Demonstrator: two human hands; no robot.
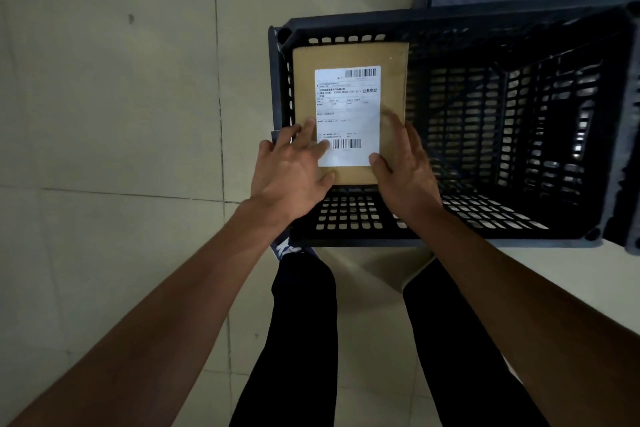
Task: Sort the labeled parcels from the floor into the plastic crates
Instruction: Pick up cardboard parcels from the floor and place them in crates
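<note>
One brown parcel (349, 114) lies flat in the left end of the black plastic crate (519, 135), its left and far edges against the walls; the crate's whole right side stays free. Its white label (347, 107) carries two barcodes. Both hands, left (289, 172) and right (407, 170), rest spread-fingered on its near corners. Tiled floor (110, 97) fills the frame's left.

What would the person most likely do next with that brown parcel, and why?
Probably lift both hands away. The brown parcel already lies inside the dark crate, against its left wall, label up. The left hand and right hand rest on its near end with straight fingers, gripping nothing.
</note>
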